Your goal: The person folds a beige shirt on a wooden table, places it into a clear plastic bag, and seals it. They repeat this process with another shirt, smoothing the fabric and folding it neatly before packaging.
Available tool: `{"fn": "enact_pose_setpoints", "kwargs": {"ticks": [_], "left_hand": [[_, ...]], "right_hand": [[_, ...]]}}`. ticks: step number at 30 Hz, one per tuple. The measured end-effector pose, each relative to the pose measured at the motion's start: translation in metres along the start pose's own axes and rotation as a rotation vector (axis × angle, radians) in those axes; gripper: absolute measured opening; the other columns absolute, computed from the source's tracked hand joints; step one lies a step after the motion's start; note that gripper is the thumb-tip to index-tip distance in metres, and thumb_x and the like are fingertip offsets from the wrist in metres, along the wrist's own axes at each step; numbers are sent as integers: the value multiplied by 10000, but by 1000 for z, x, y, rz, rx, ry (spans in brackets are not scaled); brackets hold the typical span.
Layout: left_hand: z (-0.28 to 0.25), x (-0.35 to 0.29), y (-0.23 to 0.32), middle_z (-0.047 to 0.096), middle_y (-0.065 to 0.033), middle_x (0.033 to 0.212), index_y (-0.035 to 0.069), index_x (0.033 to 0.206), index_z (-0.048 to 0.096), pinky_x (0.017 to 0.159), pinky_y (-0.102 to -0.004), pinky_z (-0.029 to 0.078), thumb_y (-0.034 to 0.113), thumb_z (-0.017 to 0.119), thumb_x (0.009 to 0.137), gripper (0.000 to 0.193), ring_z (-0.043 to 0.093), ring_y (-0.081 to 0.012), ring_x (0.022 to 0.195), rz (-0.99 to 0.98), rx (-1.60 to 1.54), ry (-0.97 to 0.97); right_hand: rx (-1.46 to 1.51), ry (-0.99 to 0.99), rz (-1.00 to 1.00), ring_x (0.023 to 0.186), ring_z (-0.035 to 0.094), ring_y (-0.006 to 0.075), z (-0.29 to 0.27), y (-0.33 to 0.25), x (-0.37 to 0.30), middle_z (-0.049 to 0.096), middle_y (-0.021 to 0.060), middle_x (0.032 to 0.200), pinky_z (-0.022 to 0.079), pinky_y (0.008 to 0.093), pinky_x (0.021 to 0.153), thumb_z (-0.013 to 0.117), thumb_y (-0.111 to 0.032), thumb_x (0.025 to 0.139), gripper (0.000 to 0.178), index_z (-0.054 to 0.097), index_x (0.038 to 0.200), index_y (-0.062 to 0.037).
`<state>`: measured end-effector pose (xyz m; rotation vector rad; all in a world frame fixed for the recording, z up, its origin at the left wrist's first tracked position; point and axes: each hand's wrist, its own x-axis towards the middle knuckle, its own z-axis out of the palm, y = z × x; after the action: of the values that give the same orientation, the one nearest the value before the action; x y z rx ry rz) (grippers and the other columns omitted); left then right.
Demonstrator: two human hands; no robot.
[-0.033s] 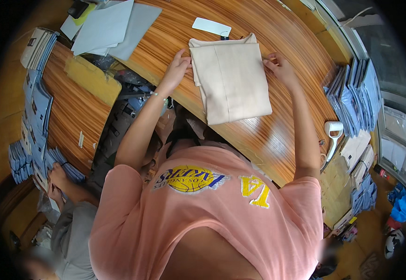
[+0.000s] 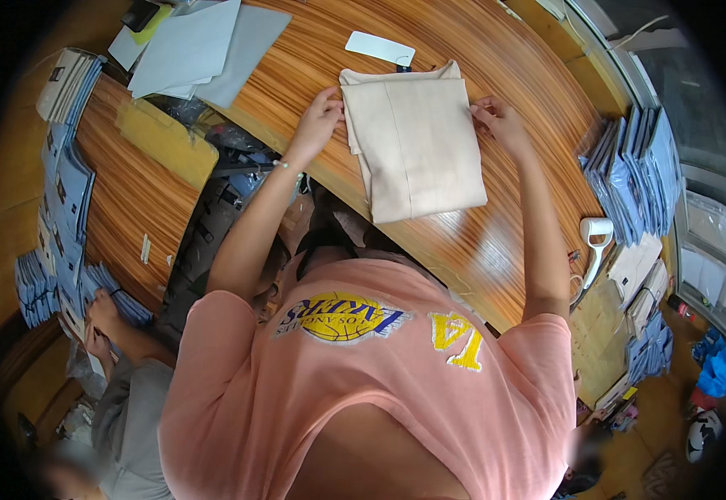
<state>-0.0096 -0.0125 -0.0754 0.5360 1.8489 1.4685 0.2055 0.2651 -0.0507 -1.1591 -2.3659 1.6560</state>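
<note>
A folded beige garment [image 2: 417, 150] lies flat on the wood-grain table [image 2: 313, 50], its neckline edge at the far side. A white blank hang tag [image 2: 380, 47] lies just beyond it, joined by a dark loop near the neckline. At the garment's upper left edge is my left hand [image 2: 320, 125], fingers slightly bent and apart, with a bead bracelet on the wrist. My right hand [image 2: 499, 123] rests by the upper right edge, its fingertips beside the cloth and apart from each other. Neither hand visibly grips the fabric; whether the fingertips touch its edges is hard to tell.
White and grey sheets [image 2: 184, 54] lie at the far left. Bagged blue garments [image 2: 634, 171] stand stacked on the right, near a white-handled roller [image 2: 596, 237]. A co-worker's hand [image 2: 105, 312] is at more blue folded garments [image 2: 67, 200] on the left. A gap separates the two tables.
</note>
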Motion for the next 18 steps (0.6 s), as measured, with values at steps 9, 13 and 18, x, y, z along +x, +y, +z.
{"fn": "enact_pose_setpoints", "kwargs": {"ticks": [9,13,18], "left_hand": [[2,30,5,615,-85,774,-3,991,571,611,-280,492,45,569,851,148,616,-158,646,277,359,79],[8,31,19,614,-185,825,-4,923,536,667,-395,470,65,558,837,113,602,-353,765,346,433,66],[6,44,16,601,-207,822,0,947,531,700,-407,468,72,546,838,132,594,-366,781,299,453,-15]], "right_hand": [[124,-46,295,582,513,54,15,-36,25,588,-29,731,403,191,491,684,-207,807,149,601,858,-94],[158,-86,212,564,524,62,9,-30,36,602,-3,729,388,178,462,711,-228,785,205,588,875,-91],[296,-148,416,650,580,86,7,-36,33,629,21,762,455,210,585,697,-228,802,210,634,912,-61]]}}
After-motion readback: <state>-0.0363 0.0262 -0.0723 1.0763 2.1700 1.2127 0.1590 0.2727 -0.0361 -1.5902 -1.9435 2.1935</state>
